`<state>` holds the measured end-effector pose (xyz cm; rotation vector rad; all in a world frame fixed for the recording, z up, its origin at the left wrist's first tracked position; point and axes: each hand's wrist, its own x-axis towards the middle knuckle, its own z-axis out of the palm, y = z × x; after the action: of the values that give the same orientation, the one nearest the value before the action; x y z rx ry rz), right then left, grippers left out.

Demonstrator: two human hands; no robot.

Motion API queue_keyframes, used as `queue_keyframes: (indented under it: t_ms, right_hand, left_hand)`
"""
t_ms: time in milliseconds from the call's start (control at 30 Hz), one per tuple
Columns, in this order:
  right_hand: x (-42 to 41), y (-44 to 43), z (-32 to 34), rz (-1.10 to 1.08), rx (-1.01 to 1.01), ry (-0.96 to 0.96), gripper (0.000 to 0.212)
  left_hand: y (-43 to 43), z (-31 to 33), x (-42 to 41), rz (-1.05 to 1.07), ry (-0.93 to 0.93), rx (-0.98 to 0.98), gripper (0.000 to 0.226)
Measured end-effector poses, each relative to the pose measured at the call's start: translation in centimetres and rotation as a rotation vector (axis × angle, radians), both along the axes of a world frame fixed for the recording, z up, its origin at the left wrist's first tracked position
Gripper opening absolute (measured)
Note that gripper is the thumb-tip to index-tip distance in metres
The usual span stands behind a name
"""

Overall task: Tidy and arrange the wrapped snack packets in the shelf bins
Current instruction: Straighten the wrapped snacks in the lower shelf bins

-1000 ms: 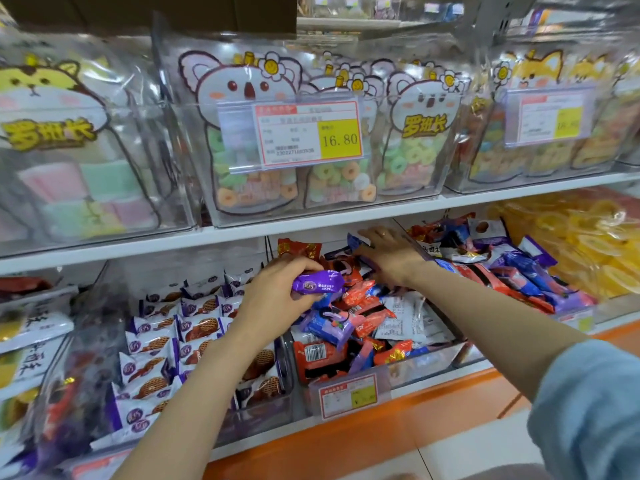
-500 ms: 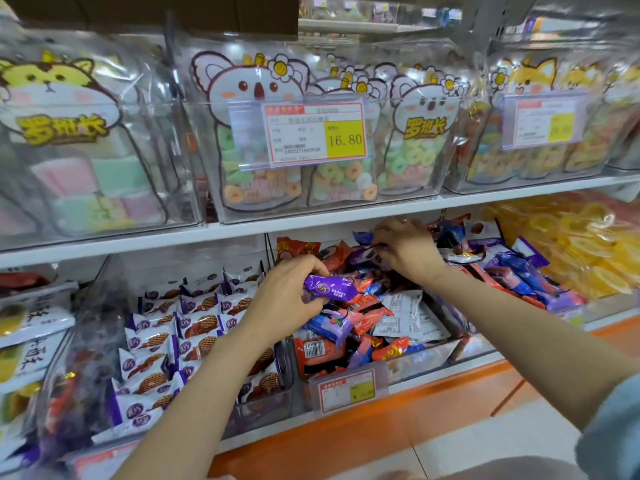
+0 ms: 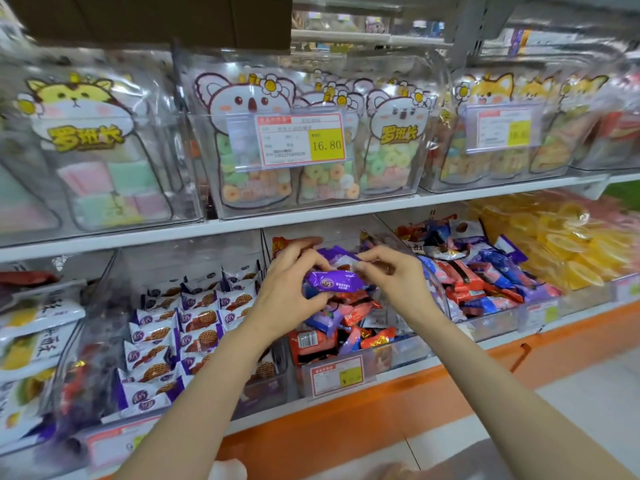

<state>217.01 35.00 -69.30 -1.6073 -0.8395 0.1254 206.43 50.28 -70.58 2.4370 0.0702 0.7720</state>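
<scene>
Above the middle clear plastic bin (image 3: 391,351) of the lower shelf, a small purple foil-wrapped snack packet (image 3: 330,281) is held clear of the heap, lying roughly level. It is gripped by the left hand (image 3: 287,294), with the fingers curled over its top edge and the thumb tucked below. Just behind and above it, a second purple-and-white wrapped packet (image 3: 341,258) is pinched at one end by the curled fingertips of the right hand (image 3: 398,284). The two hands are set close together; whether the two packets touch cannot be told.

Beneath them, a loose heap of red, blue and purple wrapped snacks (image 3: 349,317) is piled in the bin, and a red-and-yellow price label (image 3: 337,374) is clipped to its front wall. In the bin to the left, white-and-purple waffle biscuit packets (image 3: 194,327) are stood in overlapping rows. In the bin to the right, more red, blue and purple packets (image 3: 485,278) are jumbled together, and beyond them yellow wrapped pieces (image 3: 561,244) are piled.

On the white shelf board (image 3: 311,218) above, clear bins are filled with animal-shaped pouches of coloured ring sweets (image 3: 315,178), and a price tag marked 16.80 (image 3: 301,140) is fixed to the front. An orange base strip (image 3: 381,403) is seen below the lower shelf.
</scene>
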Motion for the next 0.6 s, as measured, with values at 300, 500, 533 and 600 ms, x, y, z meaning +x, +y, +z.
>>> queue_keyframes:
  t_ms: [300,500,533,600]
  right_hand:
    - [1.9,0.9,-1.2,0.007,-0.171,-0.07,0.028]
    - [2.9,0.7,-2.7,0.136,-0.431,-0.087,0.037]
    - [2.6,0.9,-3.1,0.178,-0.475,-0.149,0.043]
    - [1.9,1.7,-3.8,0.228,-0.539,-0.307,0.049]
  left_hand:
    - [3.3,0.7,-4.4,0.226,-0.062,0.197,0.032]
    - [6.2,-0.5,-5.3,0.533,0.057,0.358,0.064]
    - [6.6,-1.0,-5.2,0.563,0.13,0.393,0.068]
    - [6.9,-1.8,-5.0,0.559,0.272,0.4,0.076]
